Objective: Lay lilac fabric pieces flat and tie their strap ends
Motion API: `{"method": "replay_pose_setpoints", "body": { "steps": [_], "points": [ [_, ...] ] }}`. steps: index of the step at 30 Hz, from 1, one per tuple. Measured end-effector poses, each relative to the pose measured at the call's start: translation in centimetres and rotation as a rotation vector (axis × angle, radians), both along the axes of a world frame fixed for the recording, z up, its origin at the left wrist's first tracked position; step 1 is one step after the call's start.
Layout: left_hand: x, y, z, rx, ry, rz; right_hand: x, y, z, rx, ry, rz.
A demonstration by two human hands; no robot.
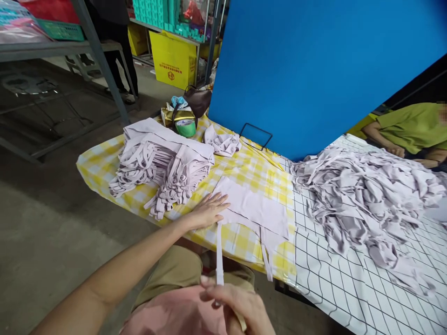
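A pale lilac strappy top (251, 204) lies spread out on a yellow checked tablecloth (132, 200), its straps toward me. My left hand (208, 211) rests flat on the left end of the top, fingers spread. Closer to me, my right hand (240, 302) is closed around the lower end of one strap (219, 256), which is drawn off the table edge. Something thin and yellowish shows in that palm; I cannot make out what it is. The other strap (268, 260) hangs near the edge. Beyond my left hand stands a stack of similar tops (167, 149), straps dangling.
A large heap of lilac tops (370, 195) covers the white grid-patterned cloth (321, 279). Behind it, a person in a green shirt (408, 128) sits. A blue board (300, 70) rises at the back. Green tape (185, 128) and a crumpled lilac piece (222, 141) lie near the stack.
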State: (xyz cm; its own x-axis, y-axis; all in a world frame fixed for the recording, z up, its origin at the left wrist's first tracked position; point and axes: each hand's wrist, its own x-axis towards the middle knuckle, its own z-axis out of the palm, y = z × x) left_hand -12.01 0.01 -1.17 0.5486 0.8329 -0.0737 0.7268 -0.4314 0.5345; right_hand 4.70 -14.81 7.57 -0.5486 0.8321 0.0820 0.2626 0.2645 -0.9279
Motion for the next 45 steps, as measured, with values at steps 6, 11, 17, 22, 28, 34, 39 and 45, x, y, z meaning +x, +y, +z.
{"method": "replay_pose_setpoints", "body": {
  "steps": [6,11,17,22,28,34,39,45],
  "points": [
    [0.3,-0.5,0.2,0.023,-0.025,0.030,0.0,4.8,2.5,0.037,-0.044,-0.243],
    [1.3,-2.4,3.3,0.154,-0.271,0.153,0.2,7.3,1.7,-0.247,0.017,-0.436],
    [1.3,-5.0,7.0,0.412,-0.487,0.149,0.5,9.0,0.8,-0.615,0.242,-0.434],
    [1.8,-5.0,6.3,0.654,-0.341,0.112,0.6,9.5,0.5,-0.691,0.238,-0.478],
    [2.3,-3.8,5.2,0.811,-0.209,0.034,0.7,9.4,0.6,-0.701,0.179,-0.463],
    [2.2,-3.5,5.7,1.045,-0.164,-0.056,1.0,9.4,0.6,-0.729,0.175,-0.437],
    [2.0,-3.0,5.5,1.089,-0.161,-0.113,1.1,9.4,0.6,-0.770,0.194,-0.431],
    [1.8,-2.7,4.9,1.028,-0.103,-0.127,1.0,9.4,1.0,-0.809,0.219,-0.442]
  ]
}}
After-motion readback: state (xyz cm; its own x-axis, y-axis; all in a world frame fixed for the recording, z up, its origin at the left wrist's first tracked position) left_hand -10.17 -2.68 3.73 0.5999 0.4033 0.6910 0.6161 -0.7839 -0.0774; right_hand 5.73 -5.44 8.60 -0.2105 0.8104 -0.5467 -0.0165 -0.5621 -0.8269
